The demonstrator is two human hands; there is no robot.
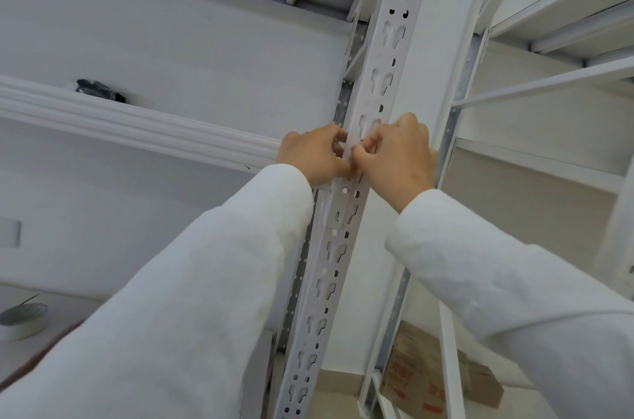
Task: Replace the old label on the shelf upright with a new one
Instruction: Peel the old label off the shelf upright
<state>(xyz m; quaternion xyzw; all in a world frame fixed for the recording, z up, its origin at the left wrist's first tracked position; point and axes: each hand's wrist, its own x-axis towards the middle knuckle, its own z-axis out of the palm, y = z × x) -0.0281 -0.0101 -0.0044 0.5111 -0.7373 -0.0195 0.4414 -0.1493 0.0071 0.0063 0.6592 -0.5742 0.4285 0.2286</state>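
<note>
A white slotted metal shelf upright runs from the top right down to the bottom centre. Both of my hands meet on its face at mid-height. My left hand grips the upright's left edge with curled fingers. My right hand presses against the front face, its thumb and fingertips pinched together at a small pale label stuck across the upright. Only a sliver of the label shows between my fingers; any text on it is hidden. White sleeves cover both forearms.
A white shelf beam joins the upright from the left, with a dark bundle on the shelf above it. A roll of tape lies at lower left. A cardboard box sits on the floor at lower right. More white shelving stands right.
</note>
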